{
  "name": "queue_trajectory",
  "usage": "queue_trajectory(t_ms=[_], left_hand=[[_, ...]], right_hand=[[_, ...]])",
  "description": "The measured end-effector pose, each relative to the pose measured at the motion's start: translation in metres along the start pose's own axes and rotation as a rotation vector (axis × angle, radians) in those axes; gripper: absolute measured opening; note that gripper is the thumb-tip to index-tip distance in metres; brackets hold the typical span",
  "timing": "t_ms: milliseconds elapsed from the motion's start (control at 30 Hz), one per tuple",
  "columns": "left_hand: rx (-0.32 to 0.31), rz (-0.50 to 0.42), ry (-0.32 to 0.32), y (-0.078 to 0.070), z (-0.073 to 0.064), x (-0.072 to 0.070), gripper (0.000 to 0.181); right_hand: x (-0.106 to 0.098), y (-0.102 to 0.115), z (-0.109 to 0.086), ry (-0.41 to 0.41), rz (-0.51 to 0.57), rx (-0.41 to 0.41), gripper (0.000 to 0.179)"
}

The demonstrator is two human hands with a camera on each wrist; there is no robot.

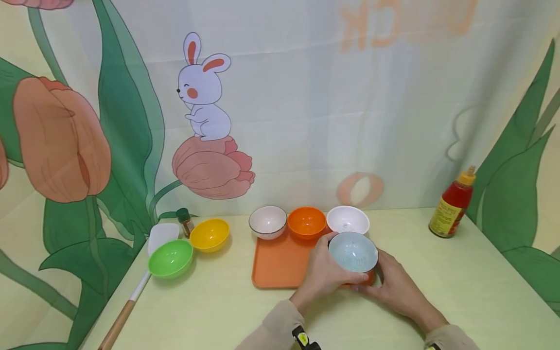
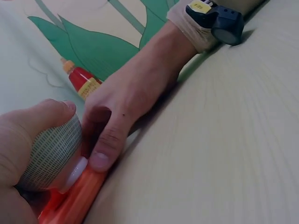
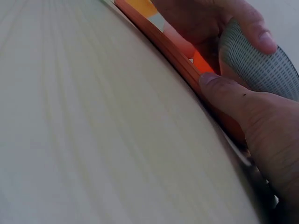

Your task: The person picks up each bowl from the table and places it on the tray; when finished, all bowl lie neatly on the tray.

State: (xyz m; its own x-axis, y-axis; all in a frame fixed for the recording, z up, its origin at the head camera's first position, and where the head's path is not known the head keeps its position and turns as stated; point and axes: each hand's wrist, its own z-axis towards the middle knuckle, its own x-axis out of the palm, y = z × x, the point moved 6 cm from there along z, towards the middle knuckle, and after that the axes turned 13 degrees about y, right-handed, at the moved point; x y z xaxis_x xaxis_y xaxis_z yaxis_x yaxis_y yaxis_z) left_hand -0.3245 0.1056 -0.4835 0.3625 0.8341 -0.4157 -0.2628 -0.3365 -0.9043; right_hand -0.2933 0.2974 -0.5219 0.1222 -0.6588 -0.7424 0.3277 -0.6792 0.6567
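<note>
A light blue bowl (image 1: 353,253) with a fine patterned outside is tilted over the right part of an orange tray (image 1: 277,267). My left hand (image 1: 325,267) grips it from the left, thumb across the near side and fingertips at the far rim. From the right, my right hand (image 1: 400,284) curls its fingers along the bowl's side; its thumb (image 3: 222,88) lies at the tray's near edge, close to the bowl's foot. Along the tray's back stand a cream bowl (image 1: 268,222) with a dark rim, an orange bowl (image 1: 307,223) and a white bowl (image 1: 348,219).
To the left are a green bowl (image 1: 170,259), a yellow bowl (image 1: 210,235), a small green-capped jar (image 1: 185,222) and a white spatula (image 1: 162,238) with a wooden handle. A red sauce bottle (image 1: 452,204) stands at the back right. A printed curtain (image 1: 297,107) hangs behind the table.
</note>
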Motion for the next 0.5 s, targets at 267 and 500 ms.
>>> queue_trajectory(t_ms=[267,500], left_hand=[[-0.01,0.019,-0.002,0.015,-0.001,0.01,0.11],[-0.031,0.028,0.031,0.015,-0.002,0.014,0.118]], right_hand=[[0.001,0.0,-0.002,0.007,-0.03,0.072,0.105],[-0.003,0.001,-0.004,-0.004,-0.034,0.105,0.105]])
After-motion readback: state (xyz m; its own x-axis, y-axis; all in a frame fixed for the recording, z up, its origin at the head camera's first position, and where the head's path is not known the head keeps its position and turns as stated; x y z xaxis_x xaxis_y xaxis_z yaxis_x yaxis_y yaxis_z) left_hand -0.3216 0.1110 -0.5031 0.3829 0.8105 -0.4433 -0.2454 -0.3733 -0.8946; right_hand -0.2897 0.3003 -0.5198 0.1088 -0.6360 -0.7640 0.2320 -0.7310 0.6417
